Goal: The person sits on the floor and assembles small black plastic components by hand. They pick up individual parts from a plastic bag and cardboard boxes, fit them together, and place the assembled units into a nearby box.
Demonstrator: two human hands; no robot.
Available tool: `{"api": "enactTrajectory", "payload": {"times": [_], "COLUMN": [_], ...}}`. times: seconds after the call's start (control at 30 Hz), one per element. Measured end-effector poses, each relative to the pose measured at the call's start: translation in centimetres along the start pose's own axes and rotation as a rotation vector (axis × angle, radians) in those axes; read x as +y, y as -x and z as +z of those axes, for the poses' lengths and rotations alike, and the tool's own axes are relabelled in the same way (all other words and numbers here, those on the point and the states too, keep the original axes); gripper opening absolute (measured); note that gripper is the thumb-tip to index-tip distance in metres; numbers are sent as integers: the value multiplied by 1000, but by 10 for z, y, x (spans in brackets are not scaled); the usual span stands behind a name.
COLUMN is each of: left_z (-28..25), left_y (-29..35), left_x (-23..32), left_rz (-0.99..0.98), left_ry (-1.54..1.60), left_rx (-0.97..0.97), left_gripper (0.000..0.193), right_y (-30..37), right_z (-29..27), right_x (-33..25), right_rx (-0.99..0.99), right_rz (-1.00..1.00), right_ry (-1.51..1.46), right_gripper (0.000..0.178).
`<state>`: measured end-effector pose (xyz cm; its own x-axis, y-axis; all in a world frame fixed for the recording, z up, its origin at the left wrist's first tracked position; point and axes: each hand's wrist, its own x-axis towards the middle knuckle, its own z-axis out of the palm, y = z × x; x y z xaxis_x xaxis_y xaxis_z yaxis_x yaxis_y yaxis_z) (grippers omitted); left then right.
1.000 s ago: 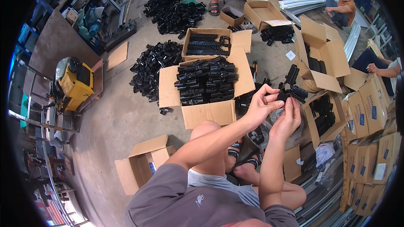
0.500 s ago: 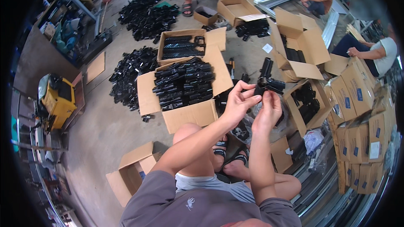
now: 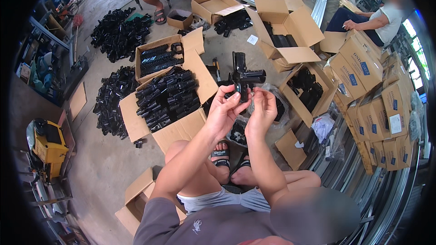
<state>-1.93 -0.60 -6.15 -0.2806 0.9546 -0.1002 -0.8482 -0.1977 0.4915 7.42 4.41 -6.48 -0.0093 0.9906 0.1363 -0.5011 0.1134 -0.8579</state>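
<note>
A black plastic part with several tube-like arms stands upright in my left hand, its lower end gripped between thumb and fingers. Close beside it on the right is my right hand, thumb and fingertips pinched together near the part's lower end. Whatever lies in that pinch is too small to make out. Below and behind my hands, clear plastic bags hold small black pieces. To the left, an open carton is filled with similar black parts.
Behind that carton is another carton of black parts, with loose heaps to its left. Open cartons and stacked closed cartons stand on the right, near long metal profiles. Other people sit around.
The scene has shifted left in the view. The black part has come nearer my body and stands more upright. My right fingertips have drawn slightly away from it.
</note>
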Motion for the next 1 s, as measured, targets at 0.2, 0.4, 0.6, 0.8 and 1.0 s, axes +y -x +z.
{"api": "enactTrajectory", "payload": {"times": [0.2,0.4,0.6,0.8,1.0], "left_z": [1,6,7,10,-3], "left_y": [1,6,4,1,10], "left_x": [8,8,8,2,-37], "left_rz": [-41,-67,-53,17,-269], "left_ry": [183,240,181,-144,-476], "left_rx": [-137,-189,-210,-58,245], "left_gripper": [28,27,28,28,30], "right_y": [6,9,7,-8,-22], "right_z": [7,21,21,2,-104], "right_x": [-24,-42,-39,-40,-13], "right_rx": [-131,-136,-115,13,-125], "right_rz": [-365,-526,-508,-219,364], "right_ry": [341,578,563,183,281], "right_gripper": [16,19,22,51,25]}}
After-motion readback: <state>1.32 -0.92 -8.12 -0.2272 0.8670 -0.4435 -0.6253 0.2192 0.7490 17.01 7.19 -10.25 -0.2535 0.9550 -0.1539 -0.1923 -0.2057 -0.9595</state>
